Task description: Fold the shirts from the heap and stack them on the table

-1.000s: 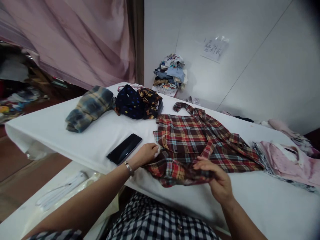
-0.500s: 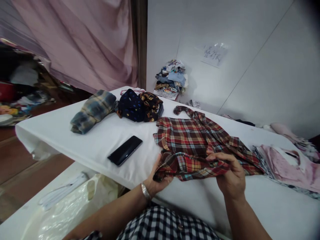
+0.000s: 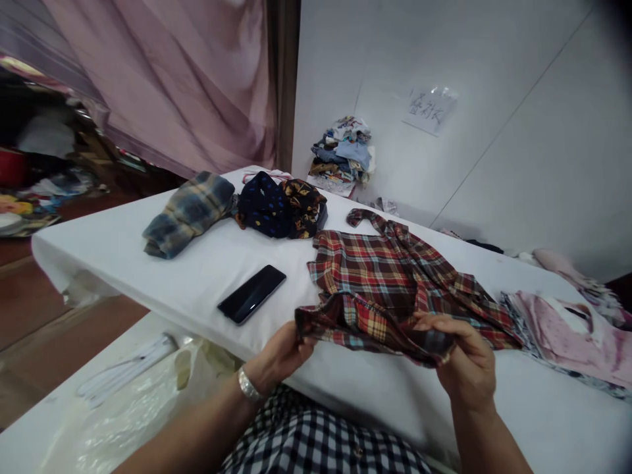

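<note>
A red, brown and yellow plaid shirt (image 3: pixel 368 263) lies spread on the white-covered table (image 3: pixel 187 289) in front of me. Its near part is lifted between my two hands over the table's front edge. My left hand (image 3: pixel 284 352) is closed on the left end of this raised fabric, its fingertips partly behind the cloth. On the other side, my right hand (image 3: pixel 464 352) pinches the right end, thumb and fingers pressed together. Left of the shirt lies a black phone (image 3: pixel 252 293), apart from my left hand.
A rolled blue-yellow plaid garment (image 3: pixel 190 214) and dark patterned bundles (image 3: pixel 266 205) sit at the back left. Folded pink clothing (image 3: pixel 557 329) lies at the right. A clothes pile (image 3: pixel 343 155) stands by the wall. A plastic bag (image 3: pixel 148 401) is at lower left.
My left hand has moved left and slightly up, drawing its end of the fabric outward. My right hand has shifted a little right, and the raised cloth has turned between them.
</note>
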Demonstrator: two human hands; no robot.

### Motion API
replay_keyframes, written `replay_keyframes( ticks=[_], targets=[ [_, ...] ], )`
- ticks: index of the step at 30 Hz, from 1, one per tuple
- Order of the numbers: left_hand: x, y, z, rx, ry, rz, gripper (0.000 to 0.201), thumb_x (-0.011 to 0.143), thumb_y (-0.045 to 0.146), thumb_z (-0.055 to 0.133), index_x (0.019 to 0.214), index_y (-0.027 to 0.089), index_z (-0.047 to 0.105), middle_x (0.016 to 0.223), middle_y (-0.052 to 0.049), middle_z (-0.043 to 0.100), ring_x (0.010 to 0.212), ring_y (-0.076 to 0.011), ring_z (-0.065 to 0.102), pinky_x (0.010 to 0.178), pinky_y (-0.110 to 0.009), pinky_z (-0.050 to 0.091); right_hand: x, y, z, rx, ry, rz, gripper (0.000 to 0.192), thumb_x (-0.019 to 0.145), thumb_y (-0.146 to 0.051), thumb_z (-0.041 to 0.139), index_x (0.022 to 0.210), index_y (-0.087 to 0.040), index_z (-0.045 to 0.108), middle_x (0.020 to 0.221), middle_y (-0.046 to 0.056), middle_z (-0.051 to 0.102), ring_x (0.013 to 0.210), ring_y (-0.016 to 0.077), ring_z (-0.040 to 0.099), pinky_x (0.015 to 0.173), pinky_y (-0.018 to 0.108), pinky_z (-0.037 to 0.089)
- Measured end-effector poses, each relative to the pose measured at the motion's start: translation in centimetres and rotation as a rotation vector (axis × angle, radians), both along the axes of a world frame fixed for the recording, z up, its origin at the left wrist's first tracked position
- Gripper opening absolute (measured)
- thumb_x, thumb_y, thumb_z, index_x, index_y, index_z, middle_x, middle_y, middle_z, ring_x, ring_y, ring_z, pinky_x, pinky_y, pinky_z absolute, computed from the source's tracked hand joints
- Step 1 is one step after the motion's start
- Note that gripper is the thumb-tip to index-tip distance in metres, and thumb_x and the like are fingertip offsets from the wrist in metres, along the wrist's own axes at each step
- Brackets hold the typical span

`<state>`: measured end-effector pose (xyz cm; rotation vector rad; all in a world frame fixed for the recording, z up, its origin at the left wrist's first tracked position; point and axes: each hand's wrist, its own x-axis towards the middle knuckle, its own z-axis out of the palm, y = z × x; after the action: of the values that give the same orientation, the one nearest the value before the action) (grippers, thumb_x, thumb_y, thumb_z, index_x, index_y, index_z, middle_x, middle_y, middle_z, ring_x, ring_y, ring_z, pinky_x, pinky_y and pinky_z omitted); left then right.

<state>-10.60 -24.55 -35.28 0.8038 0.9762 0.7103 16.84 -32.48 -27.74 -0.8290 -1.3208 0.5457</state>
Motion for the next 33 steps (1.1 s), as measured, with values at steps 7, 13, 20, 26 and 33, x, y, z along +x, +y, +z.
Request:
replay_keyframes(
  ticks=[7, 13, 20, 26, 33],
  targets=[
    [3.4, 1.4, 1.2, -0.348, -0.523, 0.019, 0.022, 0.088, 0.034, 0.06, 0.096, 0.016, 0.069, 0.088, -0.007, 0.076, 0.086, -0.0215, 0.072, 0.085, -0.033, 0.056, 0.1, -0.7, 1.1, 0.005, 0.003, 0.027, 0.012, 0.086, -0.034, 0.067, 0.093, -0.027, 0.074, 0.076, 0.003, 0.071, 0.072, 0.0196, 0.066, 0.085, 0.043, 0.055],
    [5.7, 6.8, 2.9, -0.334, -0.348, 0.236, 0.012, 0.084, 0.016, 0.056, 0.085, 0.011, 0.066, 0.064, -0.006, 0.071, 0.058, -0.0204, 0.068, 0.067, -0.035, 0.059, 0.0, -1.5, 1.2, -0.021, 0.01, -0.054, 0.011, 0.084, -0.036, 0.069, 0.09, -0.028, 0.074, 0.073, 0.004, 0.071, 0.068, 0.0216, 0.067, 0.079, 0.045, 0.057],
    [1.8, 10.4, 3.8, -0.114, -0.251, 0.518, 0.033, 0.082, 0.008, 0.051, 0.114, 0.014, 0.057, 0.07, 0.0, 0.066, 0.057, -0.0134, 0.064, 0.063, -0.026, 0.055, 0.6, -1.8, 0.0, -0.055, 0.054, -0.086, 0.01, 0.081, -0.029, 0.07, 0.089, -0.03, 0.075, 0.076, 0.006, 0.072, 0.076, 0.025, 0.069, 0.071, 0.042, 0.06],
    [-1.0, 7.5, 2.2, 0.18, 0.32, 0.439, 0.057, 0.064, -0.004, 0.058, 0.118, 0.018, 0.059, 0.084, -0.004, 0.07, 0.077, -0.0202, 0.066, 0.073, -0.03, 0.051, 0.5, -1.3, -0.4, -0.072, 0.015, -0.043, 0.014, 0.085, -0.023, 0.065, 0.091, -0.029, 0.074, 0.079, 0.006, 0.071, 0.08, 0.0245, 0.069, 0.076, 0.043, 0.058],
    [-4.2, 5.4, 4.1, 0.647, 1.239, -0.048, 0.041, 0.079, 0.01, 0.044, 0.114, 0.019, 0.064, 0.108, -0.016, 0.071, 0.1, -0.0326, 0.067, 0.083, -0.04, 0.048, 0.2, 0.0, 0.5, -0.049, -0.019, 0.058, 0.013, 0.087, -0.023, 0.064, 0.095, -0.028, 0.074, 0.081, 0.004, 0.071, 0.082, 0.0218, 0.068, 0.078, 0.04, 0.058]
  ],
)
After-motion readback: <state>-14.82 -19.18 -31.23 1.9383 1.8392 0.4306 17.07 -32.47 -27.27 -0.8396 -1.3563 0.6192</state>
